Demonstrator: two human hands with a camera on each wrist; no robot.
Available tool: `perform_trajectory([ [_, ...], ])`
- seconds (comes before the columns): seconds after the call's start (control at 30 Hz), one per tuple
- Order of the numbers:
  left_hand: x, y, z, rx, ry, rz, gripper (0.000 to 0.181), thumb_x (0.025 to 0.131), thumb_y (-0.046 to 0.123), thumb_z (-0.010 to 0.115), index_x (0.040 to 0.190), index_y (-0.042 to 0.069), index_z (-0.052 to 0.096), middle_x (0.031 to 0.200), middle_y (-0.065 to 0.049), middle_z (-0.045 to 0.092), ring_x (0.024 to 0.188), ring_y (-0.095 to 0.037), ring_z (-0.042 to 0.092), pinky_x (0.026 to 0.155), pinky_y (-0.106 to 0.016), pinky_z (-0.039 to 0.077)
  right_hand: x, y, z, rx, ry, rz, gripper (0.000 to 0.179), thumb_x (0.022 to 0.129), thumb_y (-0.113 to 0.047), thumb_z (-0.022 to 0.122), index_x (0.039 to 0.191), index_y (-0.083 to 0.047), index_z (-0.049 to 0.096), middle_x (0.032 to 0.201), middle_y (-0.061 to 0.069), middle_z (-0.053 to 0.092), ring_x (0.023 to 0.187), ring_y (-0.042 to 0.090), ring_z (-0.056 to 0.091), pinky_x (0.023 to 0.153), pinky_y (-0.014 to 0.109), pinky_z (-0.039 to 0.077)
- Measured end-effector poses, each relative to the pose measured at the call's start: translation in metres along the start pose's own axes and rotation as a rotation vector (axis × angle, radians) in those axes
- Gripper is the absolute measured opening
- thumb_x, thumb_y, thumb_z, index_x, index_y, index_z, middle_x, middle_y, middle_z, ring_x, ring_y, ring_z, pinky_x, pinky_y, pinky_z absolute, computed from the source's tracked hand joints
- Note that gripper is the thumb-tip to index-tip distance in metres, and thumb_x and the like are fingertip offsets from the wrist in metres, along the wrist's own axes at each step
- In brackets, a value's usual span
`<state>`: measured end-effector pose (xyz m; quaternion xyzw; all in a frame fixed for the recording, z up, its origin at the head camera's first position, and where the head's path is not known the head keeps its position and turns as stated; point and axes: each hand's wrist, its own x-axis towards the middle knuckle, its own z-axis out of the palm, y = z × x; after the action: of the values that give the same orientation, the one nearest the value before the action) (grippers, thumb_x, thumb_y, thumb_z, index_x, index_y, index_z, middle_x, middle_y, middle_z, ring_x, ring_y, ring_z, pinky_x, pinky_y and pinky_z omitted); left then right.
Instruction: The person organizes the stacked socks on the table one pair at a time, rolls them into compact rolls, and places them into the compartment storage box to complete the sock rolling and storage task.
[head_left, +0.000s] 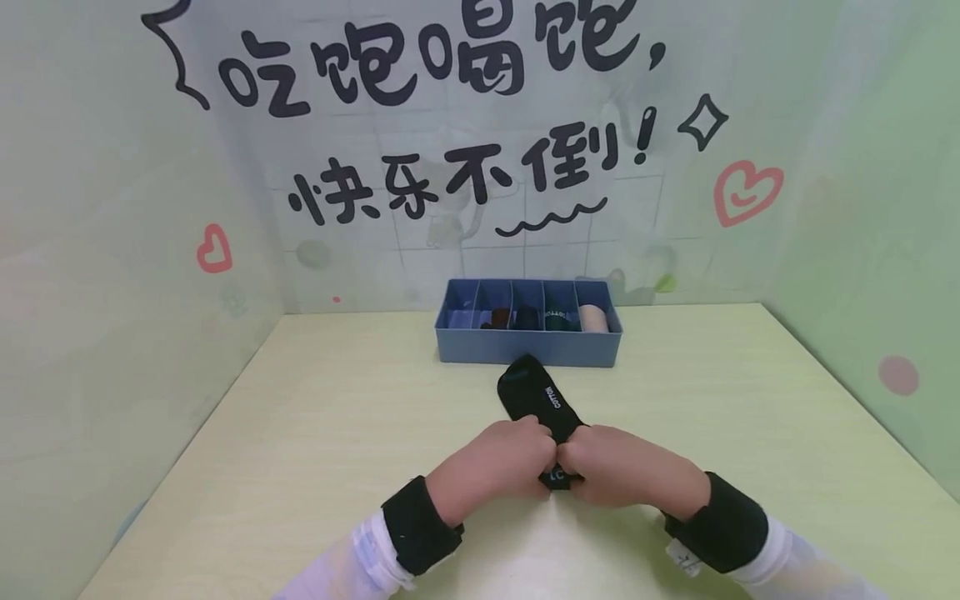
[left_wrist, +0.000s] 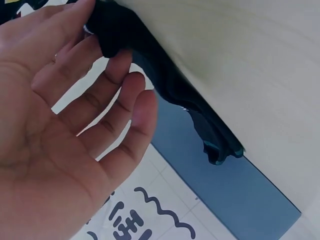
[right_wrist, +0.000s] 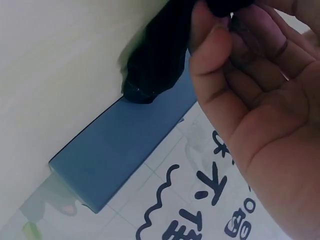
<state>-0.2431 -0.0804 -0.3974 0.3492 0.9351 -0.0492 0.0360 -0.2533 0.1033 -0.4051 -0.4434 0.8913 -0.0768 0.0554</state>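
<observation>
Both my hands meet at the near end of the black sock, my left hand and right hand pinching its cuff between curled fingers. The sock lies mid-worktop, its long axis running away from me toward the blue divider box at the far edge (toe nearly touching it).

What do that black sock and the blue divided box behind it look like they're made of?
The black sock looks like soft knit fabric; it drapes limply, and its white print reads COTTON. The blue divided box seems to be matte moulded plastic, with thin, rigid, even walls.
</observation>
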Motion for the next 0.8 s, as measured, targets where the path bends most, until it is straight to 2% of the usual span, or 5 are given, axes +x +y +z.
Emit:
perform_trajectory([
  [0.13,0.001,0.002,0.002,0.026,0.025,0.028,0.021,0.089,0.029,0.086,0.073,0.022,0.076,0.088,0.006,0.07,0.082,-0.01,0.052,0.065,-0.02,0.045,0.0,0.004,-0.004,0.178,-0.058,0.079,0.033,0.086,0.004,0.072,0.064,-0.016,0.057,0.06,-0.011,0.039,0.056,0.003,0.038,0.058,0.02,0.035],
  [0.27,0.001,0.001,0.004,0.062,0.033,0.052,0.01,0.093,0.028,0.082,0.085,0.022,0.083,0.105,0.005,0.072,0.094,-0.012,0.052,0.072,-0.021,0.05,0.0,0.004,-0.007,0.279,-0.085,0.16,0.029,0.087,0.005,0.072,0.067,-0.014,0.062,0.062,-0.01,0.048,0.058,0.005,0.043,0.06,0.021,0.038],
  [0.5,0.001,-0.005,0.007,0.002,0.037,0.064,0.009,0.096,0.027,0.078,0.091,0.023,0.084,0.116,0.003,0.069,0.104,-0.014,0.047,0.078,-0.022,0.05,-0.003,-0.001,-0.004,0.068,0.023,0.143,0.027,0.088,0.005,0.076,0.069,-0.014,0.073,0.069,-0.007,0.058,0.069,0.01,0.045,0.068,0.024,0.043],
  [0.6,0.001,-0.01,0.008,-0.1,0.016,0.052,0.01,0.096,0.022,0.078,0.089,0.022,0.085,0.108,0.004,0.071,0.1,-0.013,0.045,0.076,-0.02,0.047,-0.002,-0.003,0.0,0.004,0.053,0.144,0.03,0.084,0.009,0.076,0.067,-0.014,0.07,0.068,-0.007,0.056,0.066,0.009,0.044,0.067,0.023,0.044],
  [0.8,0.002,-0.011,0.007,-0.233,-0.02,0.015,0.011,0.096,0.016,0.079,0.085,0.016,0.081,0.078,0.005,0.066,0.075,-0.007,0.047,0.063,-0.018,0.041,-0.001,-0.006,0.002,-0.002,0.073,0.156,0.032,0.08,0.013,0.076,0.066,-0.014,0.067,0.064,-0.007,0.051,0.063,0.009,0.044,0.063,0.023,0.042],
])
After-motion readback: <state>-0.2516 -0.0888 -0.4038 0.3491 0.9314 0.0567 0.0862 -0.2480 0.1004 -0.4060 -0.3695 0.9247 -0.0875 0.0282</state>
